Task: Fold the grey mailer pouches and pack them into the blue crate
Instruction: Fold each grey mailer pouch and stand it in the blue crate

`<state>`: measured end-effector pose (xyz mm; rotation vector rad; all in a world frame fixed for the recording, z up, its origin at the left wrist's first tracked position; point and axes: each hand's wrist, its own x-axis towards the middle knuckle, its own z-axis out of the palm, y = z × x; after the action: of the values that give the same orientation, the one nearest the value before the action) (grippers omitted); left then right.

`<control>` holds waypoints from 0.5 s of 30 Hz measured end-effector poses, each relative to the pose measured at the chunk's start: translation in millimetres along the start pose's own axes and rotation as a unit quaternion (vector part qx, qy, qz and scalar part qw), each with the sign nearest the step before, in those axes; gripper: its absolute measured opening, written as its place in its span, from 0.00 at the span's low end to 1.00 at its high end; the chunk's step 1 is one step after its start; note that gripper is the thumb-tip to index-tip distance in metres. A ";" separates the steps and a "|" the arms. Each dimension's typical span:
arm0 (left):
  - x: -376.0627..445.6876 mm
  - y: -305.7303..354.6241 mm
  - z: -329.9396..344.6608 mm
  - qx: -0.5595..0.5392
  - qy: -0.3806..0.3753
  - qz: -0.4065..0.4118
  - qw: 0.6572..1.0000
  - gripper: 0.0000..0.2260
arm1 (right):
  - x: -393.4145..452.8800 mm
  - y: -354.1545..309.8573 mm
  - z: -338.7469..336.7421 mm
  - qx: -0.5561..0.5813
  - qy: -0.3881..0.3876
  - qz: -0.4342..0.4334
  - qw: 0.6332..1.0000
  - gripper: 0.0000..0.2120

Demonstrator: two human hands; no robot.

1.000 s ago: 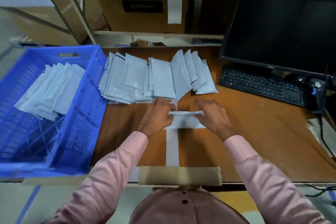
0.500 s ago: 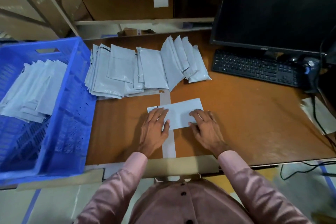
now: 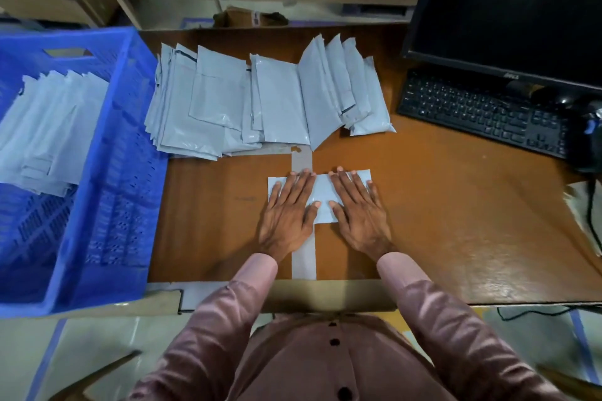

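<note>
A folded grey mailer pouch [image 3: 322, 194] lies flat on the brown table in front of me. My left hand [image 3: 290, 212] presses on its left half with straight fingers. My right hand [image 3: 356, 208] lies flat on its right half the same way. Behind them a spread of unfolded grey pouches [image 3: 260, 98] covers the back of the table. The blue crate [image 3: 130, 172] stands at the left with several folded pouches [image 3: 49, 130] stacked inside.
A black keyboard [image 3: 482, 111] and a dark monitor [image 3: 514, 6] fill the back right. A black scanner-like device [image 3: 589, 137] and a cable sit at the right edge. A strip of grey tape [image 3: 303, 257] runs down the table. Cardboard boxes stand on the shelf behind.
The hands turned the pouch's far edge over toward me, then slid forward and flattened on top of the folded pouch. The camera tilted further down.
</note>
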<state>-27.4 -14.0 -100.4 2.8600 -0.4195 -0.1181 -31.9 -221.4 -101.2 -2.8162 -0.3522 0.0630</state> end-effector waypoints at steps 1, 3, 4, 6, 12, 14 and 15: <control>1.1 -0.3 0.3 0.001 -0.003 0.001 1.000 0.28 | 0.4 0.2 0.0 0.002 -0.001 0.000 1.000 0.28; 2.9 -1.0 0.5 0.000 -0.010 0.004 1.000 0.28 | 1.5 1.1 0.4 0.005 -0.006 -0.001 1.000 0.29; 3.2 -1.3 0.9 0.000 -0.010 0.004 1.000 0.28 | 2.1 1.6 0.9 0.007 -0.010 0.000 1.000 0.29; 3.0 -1.4 1.6 0.000 -0.004 0.003 1.000 0.28 | 3.8 1.6 0.7 0.008 -0.020 0.006 1.000 0.29; 3.1 -0.5 -1.1 -0.010 0.000 0.012 1.000 0.28 | 5.7 0.8 -3.0 0.010 -0.030 0.003 1.000 0.29; 3.6 -0.4 -2.2 -0.006 0.000 0.014 1.000 0.28 | 5.6 -0.5 -4.2 0.008 -0.032 0.003 0.999 0.29; 3.5 -0.3 -2.4 -0.005 -0.001 0.013 1.000 0.28 | 5.4 -1.1 -4.5 0.007 -0.031 0.003 0.999 0.29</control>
<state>-23.7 -14.2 -98.3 2.8433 -0.4537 -0.1174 -26.6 -220.4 -96.6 -2.8065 -0.3571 0.1529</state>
